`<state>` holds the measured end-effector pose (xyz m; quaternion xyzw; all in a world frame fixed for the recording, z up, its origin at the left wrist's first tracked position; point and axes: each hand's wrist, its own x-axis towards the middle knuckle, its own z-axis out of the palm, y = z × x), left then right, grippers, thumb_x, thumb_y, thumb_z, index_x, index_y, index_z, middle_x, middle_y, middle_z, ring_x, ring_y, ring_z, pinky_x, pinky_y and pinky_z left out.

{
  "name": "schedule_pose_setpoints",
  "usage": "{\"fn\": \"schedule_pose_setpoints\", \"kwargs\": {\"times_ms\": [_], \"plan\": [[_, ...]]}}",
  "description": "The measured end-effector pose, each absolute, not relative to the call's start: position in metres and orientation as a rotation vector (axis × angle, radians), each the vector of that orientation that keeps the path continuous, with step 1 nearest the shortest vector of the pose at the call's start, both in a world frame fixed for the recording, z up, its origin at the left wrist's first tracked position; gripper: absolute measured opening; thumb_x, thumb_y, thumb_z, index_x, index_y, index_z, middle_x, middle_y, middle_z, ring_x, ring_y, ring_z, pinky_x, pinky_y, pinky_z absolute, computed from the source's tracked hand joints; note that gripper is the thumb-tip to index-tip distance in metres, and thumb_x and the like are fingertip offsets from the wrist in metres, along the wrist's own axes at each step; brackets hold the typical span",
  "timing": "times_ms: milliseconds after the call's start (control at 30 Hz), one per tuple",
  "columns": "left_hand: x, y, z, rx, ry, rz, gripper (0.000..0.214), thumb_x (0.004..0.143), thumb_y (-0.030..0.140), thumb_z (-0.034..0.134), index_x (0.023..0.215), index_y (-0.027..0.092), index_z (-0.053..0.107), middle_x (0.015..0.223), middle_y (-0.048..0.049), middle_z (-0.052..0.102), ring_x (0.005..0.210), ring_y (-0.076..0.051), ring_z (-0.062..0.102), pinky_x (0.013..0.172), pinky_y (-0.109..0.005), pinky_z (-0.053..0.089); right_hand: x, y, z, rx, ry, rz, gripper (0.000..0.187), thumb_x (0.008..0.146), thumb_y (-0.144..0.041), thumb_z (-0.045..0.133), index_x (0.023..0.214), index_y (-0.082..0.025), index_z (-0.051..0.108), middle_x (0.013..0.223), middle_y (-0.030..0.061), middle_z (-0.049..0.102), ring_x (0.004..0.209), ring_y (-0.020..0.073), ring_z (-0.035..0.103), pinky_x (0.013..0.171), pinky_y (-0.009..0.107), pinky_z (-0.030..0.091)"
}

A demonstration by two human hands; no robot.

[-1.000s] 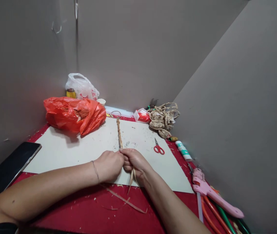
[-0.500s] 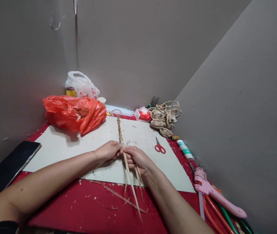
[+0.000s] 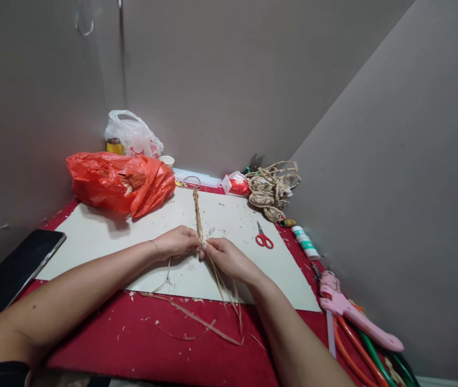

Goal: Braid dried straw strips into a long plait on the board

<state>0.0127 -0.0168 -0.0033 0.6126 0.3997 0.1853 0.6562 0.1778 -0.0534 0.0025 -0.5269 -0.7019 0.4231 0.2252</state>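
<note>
A braid of pale, straw-like fibre [image 3: 197, 210] runs away from me over the white sheet, its far end by a thin ring [image 3: 191, 182]. My left hand [image 3: 179, 241] is closed on the near end of the braid, thumb and fingertips pinched. Right beside it, my right hand [image 3: 224, 255] pinches the loose strands at the same spot. Several strands [image 3: 220, 287] hang from under the right hand toward the red cloth, and a thin one [image 3: 168, 271] hangs below the left. The fingertips partly hide the point where the strands cross.
On the white sheet [image 3: 104, 252] lie red-handled scissors [image 3: 264, 240]. A red plastic bag [image 3: 120, 183] stands left, with a phone [image 3: 15, 274] nearer. Twine bundles [image 3: 269, 193], a white-green bottle [image 3: 305, 242] and a pink glue gun [image 3: 358, 312] line the right. Loose fibre [image 3: 200, 320] lies on red cloth.
My right hand has turned and its fingers have shifted at the braid's end. The strands have swung to the right, and one thin strand now hangs below my left hand.
</note>
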Motion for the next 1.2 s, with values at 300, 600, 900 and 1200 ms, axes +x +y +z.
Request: {"fn": "schedule_pose_setpoints", "kwargs": {"times_ms": [300,600,900,1200], "plan": [[0.018,-0.022,-0.009,1.418,0.946,0.625,0.019,0.072,0.025,0.054,0.057,0.013,0.052,0.043,0.0056,0.041,0.039,-0.004,0.028,0.042,-0.020,0.019,0.184,-0.060,0.019,-1.523,-2.006,0.988,0.028,0.084,-0.034,0.040,0.066,-0.016,0.051,0.058,-0.0019,0.045,0.058,0.0121,0.041,0.057,0.024,0.033],[0.011,-0.026,-0.003,1.076,0.758,0.556,0.028,0.071,0.032,0.061,0.058,0.018,0.040,0.043,0.0104,0.025,0.034,-0.002,0.016,0.036,-0.021,0.008,0.158,-0.079,0.009,-1.754,-2.184,0.530,0.028,0.086,-0.023,0.035,0.068,-0.016,0.056,0.070,0.0078,0.064,0.063,0.0156,0.054,0.059,0.025,0.032],[0.012,-0.028,-0.003,1.031,0.713,0.526,0.030,0.071,0.034,0.063,0.060,0.017,0.041,0.042,0.0106,0.026,0.035,-0.002,0.015,0.037,-0.021,0.005,0.150,-0.087,0.010,-1.837,-2.308,0.244,0.030,0.089,-0.025,0.035,0.087,-0.015,0.063,0.072,0.0115,0.068,0.058,0.0178,0.056,0.054,0.028,0.027],[0.012,-0.027,-0.003,1.040,0.734,0.509,0.024,0.069,0.035,0.065,0.069,0.015,0.052,0.041,0.0117,0.024,0.035,-0.002,0.013,0.039,-0.022,0.004,0.177,-0.080,0.034,-1.438,-1.723,0.766,0.041,0.086,-0.050,0.043,0.068,-0.016,0.055,0.056,0.0005,0.055,0.054,0.0118,0.049,0.055,0.023,0.038]]}}
